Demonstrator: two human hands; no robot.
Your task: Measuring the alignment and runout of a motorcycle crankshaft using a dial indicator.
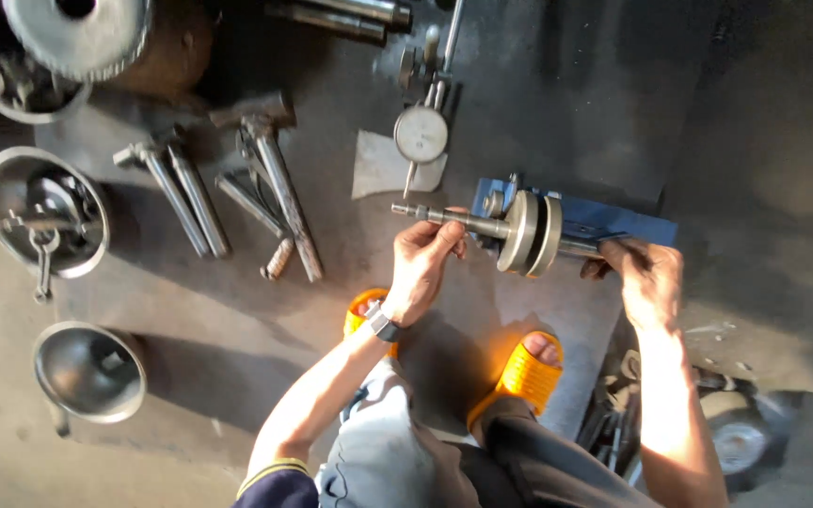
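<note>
A steel shaft (463, 219) with two round discs (531, 234) on it lies across a blue metal stand (613, 223) on the floor. My left hand (422, 263) grips the shaft's thin left part, thumb and fingers around it. At the shaft's right end, beside the blue stand, my right hand (649, 277) is closed on it. A dial gauge (421, 134) on a thin arm hangs just above the shaft's left end, over a small metal sheet (378, 167).
Several long wrenches and a hammer (251, 183) lie on the floor to the left. Metal bowls (88, 370) and a pan with parts (44, 214) sit at far left, a large gear (77, 33) at top left. My feet in orange sandals (527, 374) are below the shaft.
</note>
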